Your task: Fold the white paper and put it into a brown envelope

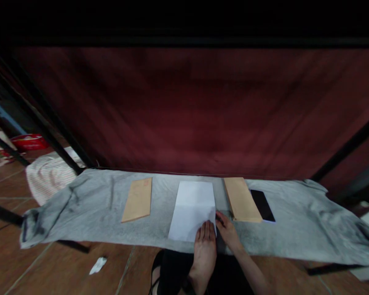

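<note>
A white sheet of paper (pixel 189 211) with a faint crease across its middle lies on the grey cloth in front of me. My left hand (pixel 205 243) rests flat on its lower right part, fingers stretched out. At the sheet's right edge is my right hand (pixel 228 232), its fingers curled and closed at the paper; the fingertips are partly hidden. Just beyond that hand lies a stack of brown envelopes (pixel 242 199). Another brown envelope (pixel 138 199), with faint reddish print near its top, lies apart on the left.
A dark phone (pixel 263 205) lies beside the right-hand envelopes. The grey cloth (pixel 92 209) covers a low bench backed by a dark red panel (pixel 197 110). Black metal bars (pixel 347 147) flank both sides. A crumpled white scrap (pixel 98 265) is on the tiled floor.
</note>
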`<state>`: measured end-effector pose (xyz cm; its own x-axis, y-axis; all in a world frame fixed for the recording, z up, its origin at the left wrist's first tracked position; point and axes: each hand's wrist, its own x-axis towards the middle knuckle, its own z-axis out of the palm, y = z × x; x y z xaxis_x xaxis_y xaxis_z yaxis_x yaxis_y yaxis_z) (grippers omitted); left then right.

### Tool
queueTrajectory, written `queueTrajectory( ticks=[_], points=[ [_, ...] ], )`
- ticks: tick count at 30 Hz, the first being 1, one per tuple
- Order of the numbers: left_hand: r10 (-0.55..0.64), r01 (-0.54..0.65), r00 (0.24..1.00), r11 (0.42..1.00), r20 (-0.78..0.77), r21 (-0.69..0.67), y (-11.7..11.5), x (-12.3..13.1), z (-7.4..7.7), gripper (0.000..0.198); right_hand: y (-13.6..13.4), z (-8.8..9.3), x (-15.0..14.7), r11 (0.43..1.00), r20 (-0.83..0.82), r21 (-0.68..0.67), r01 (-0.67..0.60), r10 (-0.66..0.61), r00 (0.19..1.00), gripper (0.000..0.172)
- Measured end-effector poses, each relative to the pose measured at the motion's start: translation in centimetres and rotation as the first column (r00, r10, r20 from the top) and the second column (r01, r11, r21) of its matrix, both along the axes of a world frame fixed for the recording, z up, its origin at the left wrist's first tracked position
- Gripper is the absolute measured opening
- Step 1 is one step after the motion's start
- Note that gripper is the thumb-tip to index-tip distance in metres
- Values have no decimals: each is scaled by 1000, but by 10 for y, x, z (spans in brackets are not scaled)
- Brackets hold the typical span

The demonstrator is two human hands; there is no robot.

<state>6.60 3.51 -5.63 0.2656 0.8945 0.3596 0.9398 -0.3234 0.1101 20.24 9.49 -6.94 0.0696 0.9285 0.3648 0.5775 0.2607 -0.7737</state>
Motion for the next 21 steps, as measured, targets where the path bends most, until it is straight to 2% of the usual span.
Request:
queueTrajectory(
  ticks=[4, 9, 13, 17, 21],
  points=[
    [-27, 27, 1000, 1000, -6, -7, 4, -12, -5, 60, 11, 0, -12, 999, -63, 36, 23, -20, 998, 38],
    [-68, 72, 995, 996, 69, -57, 2, -23, 0, 52, 17, -7, -23, 995, -19, 59, 85, -84, 996, 41],
    [-127, 128, 990, 992, 68, -4, 3, -50, 2, 55, 22, -14, -20, 992, -149, 53, 115, -106, 983, 38],
    [16, -18, 1000, 995, 24, 98, 11, -89, -1, 55, 17, -19, -15, 981, -216, 46, 191, -177, 960, 30],
    [136, -135, 991, 984, -1, 112, 17, -115, 0, 55, 8, -17, -20, 972, -199, 55, 229, -214, 956, 27]
  ],
)
